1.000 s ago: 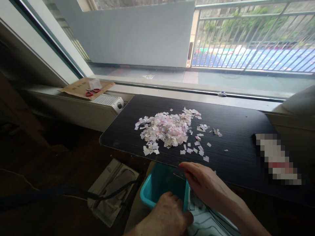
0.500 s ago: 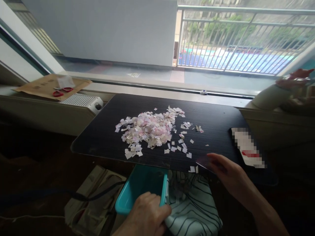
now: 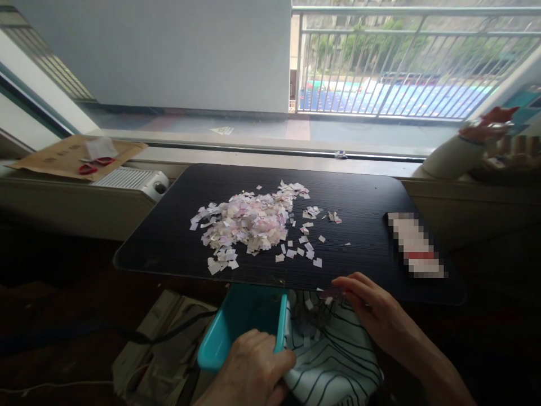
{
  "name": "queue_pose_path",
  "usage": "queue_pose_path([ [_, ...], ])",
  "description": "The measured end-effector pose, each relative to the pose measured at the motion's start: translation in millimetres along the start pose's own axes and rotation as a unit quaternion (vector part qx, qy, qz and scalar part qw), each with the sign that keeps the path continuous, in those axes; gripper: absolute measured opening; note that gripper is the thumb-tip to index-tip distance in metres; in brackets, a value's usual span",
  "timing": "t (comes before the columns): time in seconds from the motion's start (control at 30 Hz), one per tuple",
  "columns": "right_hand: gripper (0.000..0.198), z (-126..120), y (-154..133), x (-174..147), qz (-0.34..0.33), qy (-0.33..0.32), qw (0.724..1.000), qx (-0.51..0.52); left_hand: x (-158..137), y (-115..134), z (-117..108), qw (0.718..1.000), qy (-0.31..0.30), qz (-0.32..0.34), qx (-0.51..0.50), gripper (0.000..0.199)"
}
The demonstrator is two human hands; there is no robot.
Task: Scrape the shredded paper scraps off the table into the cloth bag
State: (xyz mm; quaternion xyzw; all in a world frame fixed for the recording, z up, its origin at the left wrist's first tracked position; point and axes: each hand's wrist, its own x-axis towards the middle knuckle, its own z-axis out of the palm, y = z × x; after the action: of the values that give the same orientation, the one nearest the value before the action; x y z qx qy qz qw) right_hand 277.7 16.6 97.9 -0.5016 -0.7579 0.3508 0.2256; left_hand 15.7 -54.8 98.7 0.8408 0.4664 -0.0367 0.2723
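My left hand (image 3: 257, 363) is closed round the rim of a teal plastic bin (image 3: 243, 324) below the table's front edge. My right hand (image 3: 369, 307) pinches a thin, flat, card-like piece (image 3: 332, 292) at that edge; what it is made of is unclear. Small white paper scraps show just under it, over a pale cloth with dark wavy lines (image 3: 333, 355). On the black table (image 3: 355, 197) lies a heap of small white and pinkish paper pieces (image 3: 249, 223), with loose ones spread to its right. The bin's inside is dark.
A blurred-out phone-like object (image 3: 416, 245) rests at the table's right side. Red-handled scissors (image 3: 96, 164) lie on a brown paper envelope (image 3: 63, 155) on the sill at left, beside a white vented box (image 3: 131, 183). A pale box (image 3: 152, 349) stands on the floor.
My right hand has moved slightly left and down with the flat piece, past the table edge. The scraps near it have left the tabletop and dropped toward the cloth. My left hand stays put.
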Motion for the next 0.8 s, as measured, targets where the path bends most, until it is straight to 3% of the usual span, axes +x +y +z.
queue_pose_path([
  [0.17,0.029,2.0,-6.9,7.0,-0.019,0.067,0.997,-0.017,2.9,1.0,-0.7,1.0,-0.009,-0.001,0.004,0.019],
  [0.33,0.029,0.2,-11.0,15.2,-0.033,-0.026,0.999,-0.013,1.9,-1.9,1.7,1.0,0.001,-0.007,0.02,0.018],
  [0.47,0.028,-4.3,1.2,36.4,-0.038,0.094,0.994,-0.044,-0.1,-4.9,-0.2,1.0,-0.001,0.002,0.016,0.017],
  [0.53,0.028,-4.8,6.1,43.7,-0.031,0.113,0.991,-0.063,-1.0,-5.5,-1.8,1.0,-0.003,0.004,0.012,0.019],
  [0.7,0.03,-3.7,-1.8,33.7,-0.046,0.011,0.998,-0.046,-4.4,-7.3,-2.1,1.0,0.006,-0.01,0.012,0.02],
  [0.8,0.031,-4.3,-7.1,39.2,-0.057,0.028,0.997,-0.051,-4.9,-7.0,-3.5,1.0,-0.001,-0.001,-0.004,0.02],
])
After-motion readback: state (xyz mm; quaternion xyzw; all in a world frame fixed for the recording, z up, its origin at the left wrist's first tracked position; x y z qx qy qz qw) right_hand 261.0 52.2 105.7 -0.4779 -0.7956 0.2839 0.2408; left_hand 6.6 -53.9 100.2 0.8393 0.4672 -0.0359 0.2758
